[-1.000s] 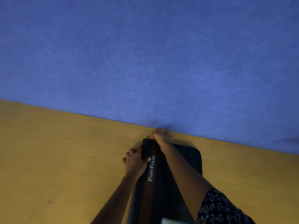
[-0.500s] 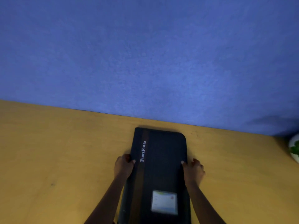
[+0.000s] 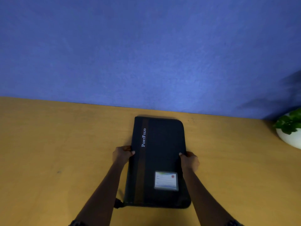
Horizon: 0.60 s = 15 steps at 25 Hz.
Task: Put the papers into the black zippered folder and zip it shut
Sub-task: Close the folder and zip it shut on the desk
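Note:
The black zippered folder lies flat and closed on the wooden table, its long side pointing away from me. It bears a brown stripe, white "PortFolio" lettering and a small card window near the bottom right. My left hand grips its left edge, thumb on top. My right hand grips the right edge the same way. A zip pull tab sticks out at the near left corner. No papers are visible.
A blue wall rises right behind the table's far edge, just past the folder. A white pot with a green plant stands at the far right of the table.
One second ago both hands were at the folder's far end. They have since moved to its two long sides, and the whole folder now shows in view.

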Available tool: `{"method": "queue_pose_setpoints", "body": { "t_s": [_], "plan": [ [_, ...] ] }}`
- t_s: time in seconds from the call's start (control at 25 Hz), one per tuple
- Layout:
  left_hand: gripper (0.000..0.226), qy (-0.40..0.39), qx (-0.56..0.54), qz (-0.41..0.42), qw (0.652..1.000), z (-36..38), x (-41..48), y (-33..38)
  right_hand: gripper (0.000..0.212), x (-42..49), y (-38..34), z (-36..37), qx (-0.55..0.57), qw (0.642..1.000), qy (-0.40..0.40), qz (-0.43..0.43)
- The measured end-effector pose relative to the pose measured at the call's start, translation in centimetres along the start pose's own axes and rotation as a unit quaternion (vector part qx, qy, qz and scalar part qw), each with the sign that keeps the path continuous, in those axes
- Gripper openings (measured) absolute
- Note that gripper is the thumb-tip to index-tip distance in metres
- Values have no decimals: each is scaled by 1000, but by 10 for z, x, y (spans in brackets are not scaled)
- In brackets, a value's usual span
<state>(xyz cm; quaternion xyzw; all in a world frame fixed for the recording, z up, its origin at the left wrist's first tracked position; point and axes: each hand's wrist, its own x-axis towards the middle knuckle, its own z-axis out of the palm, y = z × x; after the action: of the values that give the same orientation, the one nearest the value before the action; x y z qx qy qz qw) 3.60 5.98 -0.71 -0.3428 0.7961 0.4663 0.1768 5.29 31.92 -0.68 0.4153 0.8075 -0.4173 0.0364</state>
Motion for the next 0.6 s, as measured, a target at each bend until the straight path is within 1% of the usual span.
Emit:
{"method": "queue_pose_setpoints", "body": {
  "t_s": [0.12, 0.28, 0.48, 0.6],
  "plan": [
    [46, -6, -19, 1, 1000, -8, 6, -6, 29, -8, -3, 5, 22, 1000, 9, 0],
    [38, -12, -51, 15, 999, -43, 18, -18, 29, -39, -16, 30, 40, 999, 31, 0],
    [35, -13, -61, 31, 998, -123, 48, -37, 25, -95, -47, 88, 76, 996, 42, -1],
    [36, -4, -54, 30, 998, -179, 73, -47, 26, -125, -75, 134, 88, 996, 24, 3]
  ]
}}
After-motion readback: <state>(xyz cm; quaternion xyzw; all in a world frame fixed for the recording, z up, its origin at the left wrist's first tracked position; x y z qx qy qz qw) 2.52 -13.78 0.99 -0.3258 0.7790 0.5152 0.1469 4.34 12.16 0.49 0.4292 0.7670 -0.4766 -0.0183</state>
